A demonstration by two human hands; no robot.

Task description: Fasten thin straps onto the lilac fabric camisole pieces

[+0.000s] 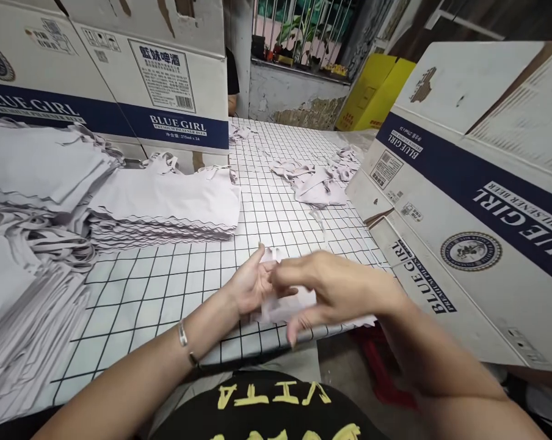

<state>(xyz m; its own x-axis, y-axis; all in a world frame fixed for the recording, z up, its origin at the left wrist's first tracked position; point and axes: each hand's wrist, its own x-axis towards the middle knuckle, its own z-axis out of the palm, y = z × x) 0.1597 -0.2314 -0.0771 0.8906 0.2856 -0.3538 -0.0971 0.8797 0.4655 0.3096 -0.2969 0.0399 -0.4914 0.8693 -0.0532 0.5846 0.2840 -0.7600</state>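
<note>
My left hand is turned palm inward near the table's front edge, thumb raised, its partly hidden fingers curled at a pale cloth piece. My right hand crosses over the same cloth, smeared by motion. Its fingers are bent and its thumb stands apart, with nothing visible between them. Part of the cloth lies on the table beneath both hands, and its full shape is hidden. To the left is a neat stack of pale strapped garments with wavy edges.
More garment piles fill the table's left side. Loose strapped pieces lie farther back on the checked tablecloth. Tall beer cartons stand at the left rear, and another large carton at right. A person's arm shows behind.
</note>
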